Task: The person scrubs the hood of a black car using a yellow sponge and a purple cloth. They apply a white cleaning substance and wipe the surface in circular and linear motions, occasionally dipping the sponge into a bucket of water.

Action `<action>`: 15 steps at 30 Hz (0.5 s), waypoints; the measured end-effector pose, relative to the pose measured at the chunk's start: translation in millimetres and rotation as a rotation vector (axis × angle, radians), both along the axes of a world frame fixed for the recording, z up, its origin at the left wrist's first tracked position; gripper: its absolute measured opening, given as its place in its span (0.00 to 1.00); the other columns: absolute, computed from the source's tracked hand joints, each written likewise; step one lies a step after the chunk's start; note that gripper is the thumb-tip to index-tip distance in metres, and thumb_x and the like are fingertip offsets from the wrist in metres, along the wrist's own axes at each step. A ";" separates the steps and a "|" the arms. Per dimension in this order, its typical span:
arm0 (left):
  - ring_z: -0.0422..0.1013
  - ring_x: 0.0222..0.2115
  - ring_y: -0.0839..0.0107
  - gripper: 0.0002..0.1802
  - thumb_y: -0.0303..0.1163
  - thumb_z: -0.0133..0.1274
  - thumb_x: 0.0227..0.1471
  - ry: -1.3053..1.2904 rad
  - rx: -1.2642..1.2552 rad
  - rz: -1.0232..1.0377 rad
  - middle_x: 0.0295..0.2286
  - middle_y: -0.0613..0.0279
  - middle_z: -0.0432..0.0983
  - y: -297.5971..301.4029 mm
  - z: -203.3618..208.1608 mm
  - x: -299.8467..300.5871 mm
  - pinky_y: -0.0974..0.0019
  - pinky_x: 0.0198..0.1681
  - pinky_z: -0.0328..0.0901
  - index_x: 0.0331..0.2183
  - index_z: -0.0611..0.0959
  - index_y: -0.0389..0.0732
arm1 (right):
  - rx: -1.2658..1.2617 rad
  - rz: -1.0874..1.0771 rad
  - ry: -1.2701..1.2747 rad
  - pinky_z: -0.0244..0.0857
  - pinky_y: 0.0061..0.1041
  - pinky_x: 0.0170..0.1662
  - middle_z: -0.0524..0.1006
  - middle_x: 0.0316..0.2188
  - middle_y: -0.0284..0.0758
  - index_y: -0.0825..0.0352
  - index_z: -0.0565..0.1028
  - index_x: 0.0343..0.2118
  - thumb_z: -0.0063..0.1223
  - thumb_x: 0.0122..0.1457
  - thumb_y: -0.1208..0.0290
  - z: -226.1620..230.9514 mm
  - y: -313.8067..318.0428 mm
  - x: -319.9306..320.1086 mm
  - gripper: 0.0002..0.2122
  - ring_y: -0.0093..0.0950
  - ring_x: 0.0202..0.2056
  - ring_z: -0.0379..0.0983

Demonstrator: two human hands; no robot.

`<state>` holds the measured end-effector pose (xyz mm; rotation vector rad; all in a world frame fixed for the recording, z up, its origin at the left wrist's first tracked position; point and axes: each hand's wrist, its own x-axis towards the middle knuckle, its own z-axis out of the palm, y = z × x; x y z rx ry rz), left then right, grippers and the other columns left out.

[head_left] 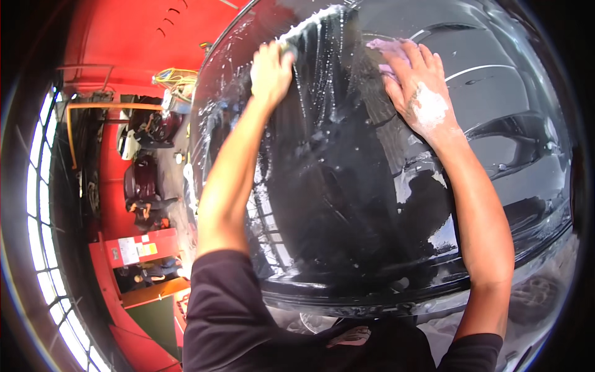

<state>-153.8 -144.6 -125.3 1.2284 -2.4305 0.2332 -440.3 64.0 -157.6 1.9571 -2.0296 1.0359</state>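
A large, glossy black car panel (334,204), wet and curved, fills the space in front of me. At its far left part my left hand (271,73) is closed over a small greyish thing, mostly hidden by the fingers and blurred. A thick line of white foam (313,22) runs from beside that hand toward the far edge, with thin drips trailing down the panel. My right hand (424,93) presses a crumpled purple cloth (390,48) against the panel, fingers bent over it. White suds cover the back of this hand.
Left of the panel lies a coiled yellow hose (175,77) near a red wall (133,37). Beyond are a dark red car (141,180), an orange post (114,106), a red cabinet (102,266) with papers on it, and several people farther off. Tall windows (44,211) line the far left.
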 end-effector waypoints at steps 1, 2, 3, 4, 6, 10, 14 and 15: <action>0.72 0.48 0.43 0.18 0.40 0.58 0.64 0.023 0.026 -0.119 0.45 0.44 0.76 35.4 -7.6 13.8 0.44 0.52 0.68 0.50 0.82 0.39 | 0.006 -0.018 0.015 0.56 0.61 0.72 0.72 0.65 0.53 0.64 0.79 0.59 0.60 0.66 0.64 -0.7 0.7 -3.9 0.20 0.59 0.67 0.65; 0.72 0.46 0.44 0.17 0.39 0.59 0.64 0.028 0.053 -0.135 0.43 0.47 0.75 75.9 -12.4 29.1 0.45 0.52 0.68 0.49 0.81 0.38 | 0.017 -0.030 0.026 0.56 0.61 0.71 0.72 0.65 0.53 0.64 0.79 0.59 0.60 0.66 0.64 -2.2 3.5 -6.4 0.21 0.59 0.67 0.65; 0.71 0.46 0.46 0.19 0.38 0.60 0.63 0.034 0.061 -0.163 0.43 0.46 0.74 114.6 -17.1 51.2 0.48 0.52 0.68 0.49 0.82 0.36 | 0.021 -0.050 0.046 0.56 0.61 0.71 0.72 0.65 0.53 0.64 0.79 0.60 0.60 0.66 0.64 -4.2 4.6 -11.1 0.21 0.59 0.67 0.65; 0.71 0.46 0.46 0.22 0.38 0.62 0.62 0.029 0.082 -0.196 0.43 0.45 0.74 148.7 -19.9 81.3 0.49 0.52 0.67 0.52 0.81 0.33 | 0.003 -0.051 0.052 0.56 0.61 0.71 0.72 0.65 0.53 0.64 0.79 0.60 0.60 0.66 0.64 -3.0 5.7 -8.3 0.21 0.58 0.67 0.65; 0.73 0.44 0.45 0.22 0.38 0.63 0.61 0.013 0.150 -0.189 0.40 0.43 0.75 162.4 -3.3 111.8 0.49 0.51 0.68 0.50 0.81 0.32 | -0.002 -0.048 0.063 0.56 0.61 0.71 0.72 0.65 0.53 0.64 0.78 0.60 0.60 0.66 0.64 1.8 0.6 4.1 0.21 0.59 0.67 0.66; 0.75 0.45 0.40 0.21 0.42 0.59 0.63 0.049 -0.001 -0.081 0.42 0.41 0.78 22.4 5.5 73.6 0.43 0.50 0.70 0.49 0.82 0.35 | -0.001 0.009 0.041 0.56 0.61 0.71 0.72 0.65 0.54 0.64 0.79 0.60 0.59 0.66 0.64 9.1 0.6 18.6 0.21 0.59 0.67 0.65; 0.75 0.50 0.42 0.20 0.42 0.60 0.63 -0.005 0.023 0.174 0.46 0.40 0.79 -22.9 11.7 25.7 0.44 0.55 0.69 0.50 0.84 0.38 | -0.008 0.026 0.044 0.56 0.61 0.71 0.72 0.65 0.53 0.64 0.78 0.61 0.58 0.66 0.64 3.2 -2.1 1.4 0.21 0.58 0.67 0.64; 0.75 0.49 0.43 0.20 0.41 0.60 0.63 0.000 0.003 0.069 0.45 0.42 0.79 -7.7 -0.6 29.2 0.44 0.55 0.69 0.50 0.83 0.39 | 0.004 0.003 0.043 0.56 0.61 0.71 0.72 0.65 0.53 0.64 0.78 0.61 0.58 0.66 0.64 0.9 0.9 -4.4 0.21 0.58 0.67 0.64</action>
